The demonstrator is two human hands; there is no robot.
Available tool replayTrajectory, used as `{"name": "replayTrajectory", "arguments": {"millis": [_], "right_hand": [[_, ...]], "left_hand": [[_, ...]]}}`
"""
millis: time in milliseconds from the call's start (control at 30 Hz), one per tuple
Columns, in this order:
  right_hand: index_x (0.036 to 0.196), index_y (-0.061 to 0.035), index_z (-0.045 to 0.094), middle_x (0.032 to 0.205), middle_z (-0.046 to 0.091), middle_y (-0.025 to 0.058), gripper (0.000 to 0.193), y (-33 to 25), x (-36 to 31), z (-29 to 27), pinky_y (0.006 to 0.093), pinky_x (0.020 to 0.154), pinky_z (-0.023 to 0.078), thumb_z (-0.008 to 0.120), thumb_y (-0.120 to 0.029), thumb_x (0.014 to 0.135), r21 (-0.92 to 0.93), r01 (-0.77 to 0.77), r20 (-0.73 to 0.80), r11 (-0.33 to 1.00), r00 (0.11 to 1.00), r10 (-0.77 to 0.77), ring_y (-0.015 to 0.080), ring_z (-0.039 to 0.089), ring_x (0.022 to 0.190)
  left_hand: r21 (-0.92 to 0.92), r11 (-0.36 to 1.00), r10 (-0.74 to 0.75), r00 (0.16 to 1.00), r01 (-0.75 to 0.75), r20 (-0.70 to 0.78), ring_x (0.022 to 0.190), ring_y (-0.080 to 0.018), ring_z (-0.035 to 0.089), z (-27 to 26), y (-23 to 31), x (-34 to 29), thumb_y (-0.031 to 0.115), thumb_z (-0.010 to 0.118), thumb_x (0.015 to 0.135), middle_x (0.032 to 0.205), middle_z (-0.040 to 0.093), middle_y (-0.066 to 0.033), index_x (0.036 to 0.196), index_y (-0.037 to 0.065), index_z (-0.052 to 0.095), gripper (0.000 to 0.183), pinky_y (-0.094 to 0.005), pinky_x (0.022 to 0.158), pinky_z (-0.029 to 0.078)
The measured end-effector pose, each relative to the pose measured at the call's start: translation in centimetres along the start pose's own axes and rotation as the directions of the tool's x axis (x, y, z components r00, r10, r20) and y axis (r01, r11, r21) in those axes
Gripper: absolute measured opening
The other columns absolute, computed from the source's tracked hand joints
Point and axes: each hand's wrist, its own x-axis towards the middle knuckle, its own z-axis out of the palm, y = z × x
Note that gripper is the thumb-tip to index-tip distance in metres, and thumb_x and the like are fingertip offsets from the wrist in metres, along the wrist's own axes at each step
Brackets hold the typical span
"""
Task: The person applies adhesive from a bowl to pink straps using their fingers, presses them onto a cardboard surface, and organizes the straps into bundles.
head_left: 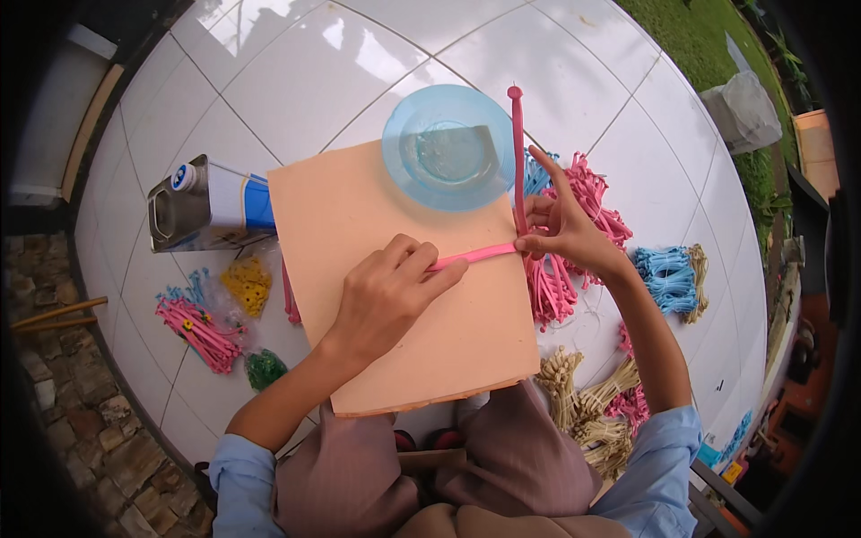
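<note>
A long pink strip [518,161] with a small knob at its far tip is stretched between my hands above a peach-coloured board [466,336]. My left hand [381,291] is closed on the strip's left end, over the middle of the board. Near the board's right edge, my right hand [572,226] pinches the strip between thumb and curled fingers, its index finger raised. From there the strip bends and points away from me. On the far part of the board stands a translucent blue bowl [408,184] with a clear substance and a flat greyish piece inside.
A metal can [215,206] with a white cap stands left of the board. Bundles of pink strips [587,202], blue strips [665,280] and beige strips [605,403] lie to the right. At left are more pink strips [211,336], yellow pieces [247,285] in plastic and a green bundle [265,368].
</note>
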Motion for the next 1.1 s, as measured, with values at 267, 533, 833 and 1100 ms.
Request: {"name": "replayTrajectory", "arguments": {"millis": [267,533,833,1100], "right_hand": [[0.145,-0.0160,-0.001,0.083,0.052,0.0058,0.100,0.9,-1.1,1.5,0.0270,0.065,0.051,0.067,0.004,0.075,0.126,-0.017,-0.058,0.992,0.998,0.024,0.0128,0.057,0.073],[0.144,-0.0162,-0.002,0.094,0.050,0.0052,0.090,3.2,-1.4,4.8,0.0236,0.067,0.049,0.050,0.009,0.076,0.116,0.257,-0.389,0.959,0.901,-0.194,0.0109,0.054,0.081],[0.144,-0.0144,0.001,0.093,0.048,0.0048,0.088,2.4,-1.7,4.4,0.0236,0.071,0.044,0.054,0.003,0.075,0.328,0.145,-0.340,0.934,0.940,-0.027,0.0105,0.050,0.081],[0.129,-0.0076,0.027,0.114,0.036,0.0133,0.067,4.7,-0.6,5.5,0.0331,0.083,0.041,0.056,0.009,0.071,-0.733,0.350,-0.372,0.584,0.513,-0.773,0.0230,0.043,0.097]], "left_hand": [[0.019,1.000,0.011,1.000,-0.010,-0.025,0.082,-0.0182,0.053,0.0,0.2,-0.4,0.009,0.060,0.066,0.083,0.050,0.0002,0.101,0.021,0.070,0.039,-0.0312,0.066,0.047],[-0.106,0.994,0.028,0.999,-0.030,-0.018,0.088,-0.0215,0.052,0.2,-0.1,0.3,0.005,0.058,0.069,0.089,0.052,-0.0043,0.097,0.014,0.070,0.032,-0.0336,0.078,0.045],[-0.356,0.930,-0.085,0.996,0.090,0.030,0.091,-0.0233,0.049,0.7,-0.7,0.1,-0.002,0.056,0.071,0.089,0.051,-0.0067,0.096,0.012,0.069,0.032,-0.0345,0.079,0.046],[-0.413,0.904,-0.105,0.994,0.108,0.030,0.092,-0.0240,0.048,1.1,-1.1,-0.4,-0.002,0.054,0.070,0.091,0.052,-0.0054,0.097,0.011,0.068,0.033,-0.0341,0.079,0.046]]}}
